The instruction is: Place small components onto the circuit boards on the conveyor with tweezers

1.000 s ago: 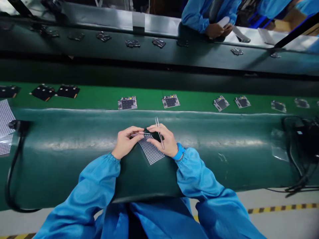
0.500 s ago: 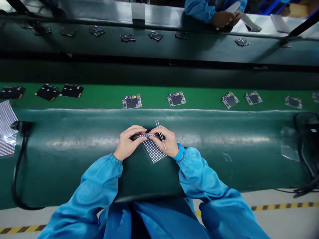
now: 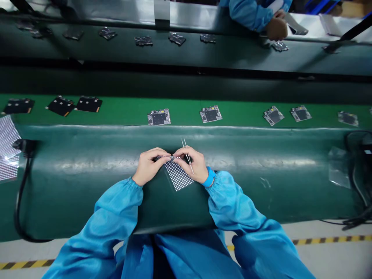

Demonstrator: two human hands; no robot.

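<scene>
My left hand [image 3: 150,166] is closed, its thumb and fingers pinching the left side of a thin dark circuit board [image 3: 172,157]. That board is tilted nearly edge-on to me, so its faces are mostly hidden. On the board's right side, the fingers and thumb of my right hand [image 3: 194,164] are closed too. A pair of metal tweezers [image 3: 188,157] is also tucked in my right hand, tips pointing away from me. Directly under the hands, a sheet of small white round stickers [image 3: 178,177] lies on the green bench mat.
Beyond the bench [image 3: 250,193] runs a green belt [image 3: 124,112] with several circuit boards [image 3: 210,114]. More sticker sheets [image 3: 8,145] and a black plug with cable [image 3: 26,149] lie left; a clear bag [image 3: 338,166] and cables lie right. A co-worker's hand [image 3: 276,29] is across the line.
Boards on the near belt have shifted right, those on the far line left. The board in my hands has tilted slightly. The co-worker's hand has come down and right, over the far line.
</scene>
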